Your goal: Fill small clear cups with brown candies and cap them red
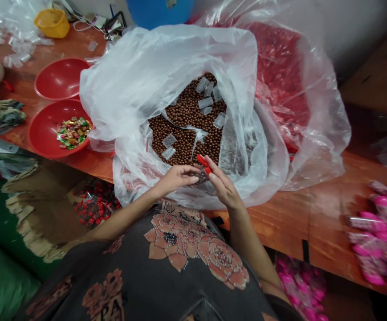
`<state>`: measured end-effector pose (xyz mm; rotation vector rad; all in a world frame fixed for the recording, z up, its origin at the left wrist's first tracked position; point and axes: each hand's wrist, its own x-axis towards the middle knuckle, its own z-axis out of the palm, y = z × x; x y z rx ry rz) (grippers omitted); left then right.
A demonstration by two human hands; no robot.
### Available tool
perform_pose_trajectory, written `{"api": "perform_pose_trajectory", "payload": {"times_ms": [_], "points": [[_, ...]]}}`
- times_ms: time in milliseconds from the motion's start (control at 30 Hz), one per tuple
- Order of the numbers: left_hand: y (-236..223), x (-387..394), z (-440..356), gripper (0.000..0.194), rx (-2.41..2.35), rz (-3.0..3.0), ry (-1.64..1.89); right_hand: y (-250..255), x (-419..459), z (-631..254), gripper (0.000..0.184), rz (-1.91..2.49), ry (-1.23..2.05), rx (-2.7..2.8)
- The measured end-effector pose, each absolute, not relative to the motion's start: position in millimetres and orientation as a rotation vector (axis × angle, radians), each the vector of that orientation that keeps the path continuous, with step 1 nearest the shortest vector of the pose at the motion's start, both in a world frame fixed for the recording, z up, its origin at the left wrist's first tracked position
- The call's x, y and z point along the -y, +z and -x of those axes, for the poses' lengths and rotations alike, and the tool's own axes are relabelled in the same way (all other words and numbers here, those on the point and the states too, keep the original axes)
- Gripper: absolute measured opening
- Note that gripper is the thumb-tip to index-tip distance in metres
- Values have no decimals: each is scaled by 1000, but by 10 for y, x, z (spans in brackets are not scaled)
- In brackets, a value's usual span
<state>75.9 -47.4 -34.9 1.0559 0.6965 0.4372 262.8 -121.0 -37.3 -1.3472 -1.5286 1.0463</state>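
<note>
My left hand (180,178) is closed at the near edge of the bag's opening, its thumb and fingers round a small clear container (201,177) that seems to have brown balls inside; its outline is partly hidden. Close beside it, my right hand (225,185) pinches a red plastic cap (207,170), and a second red piece (201,159) shows at the fingertips. Below and beyond both hands, a mass of small round brown balls (186,107) fills a large clear plastic bag (129,67). Several empty clear containers (205,103) lie on the balls.
Two red bowls stand left: one bare inside (61,78), one (41,133) with wrapped sweets (75,133). A bag of red pieces (280,76) is behind right. Pink-capped tubes (383,223) lie on the wooden table (280,223). An open carton (39,200) sits below left.
</note>
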Motion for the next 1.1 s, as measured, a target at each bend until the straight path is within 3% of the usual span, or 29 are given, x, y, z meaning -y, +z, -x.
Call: {"api": "perform_pose_trajectory", "payload": {"times_ms": [167, 300, 367, 600, 833, 933, 1100], "points": [[-336, 451, -739, 34, -743, -1087, 430, -421, 1182, -2686, 55, 1383, 755, 1789], [-324, 459, -743, 32, -798, -1180, 457, -507, 1158, -2645, 88, 1526, 420, 1929], [-332, 480, -755, 30, -834, -1218, 485, -549, 1146, -2603, 94, 1580, 296, 1952], [-345, 563, -779, 30, -887, -1286, 585, -578, 1086, -2546, 65, 1585, 201, 2004], [-355, 583, -764, 32, -869, -1174, 588, -587, 1111, -2479, 69, 1559, 235, 1917], [-375, 585, -771, 35, -853, -1039, 626, -578, 1149, -2451, 60, 1627, 221, 1834], [-357, 544, -791, 68, -786, -602, 482, -573, 1175, -2472, 54, 1590, -52, 2055]]}}
